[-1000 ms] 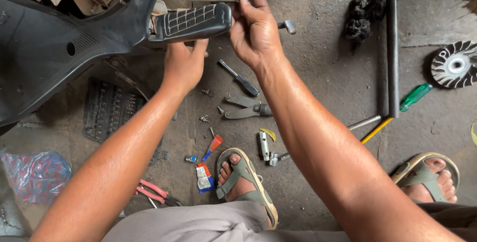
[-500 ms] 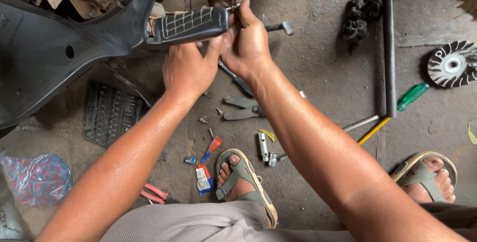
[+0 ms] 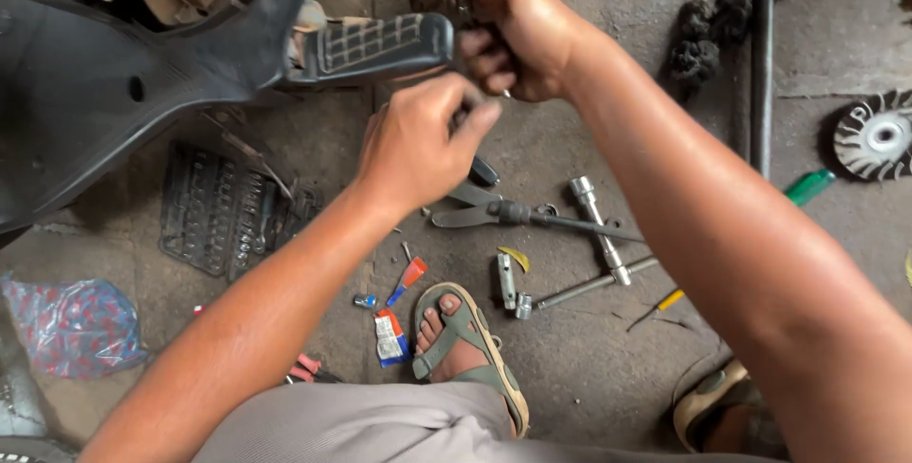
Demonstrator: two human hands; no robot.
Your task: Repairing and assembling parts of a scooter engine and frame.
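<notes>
Right hand (image 3: 518, 40): fist closed round a small metal part just beside the end of the footrest (image 3: 375, 43); the part is mostly hidden.
Left hand (image 3: 418, 145): fingers curled and pinched just below the right fist; what it holds cannot be told.
Footrest: black, ribbed rubber, sticking out from the black plastic panel (image 3: 104, 102).
Floor (image 3: 570, 377), concrete: pliers (image 3: 503, 213), cross wrench (image 3: 598, 240), socket tray (image 3: 223, 211), green screwdriver handle (image 3: 809, 186), wire wheel (image 3: 876, 135), small tube (image 3: 389, 338).
Sandalled foot (image 3: 465, 349) near the tube.
</notes>
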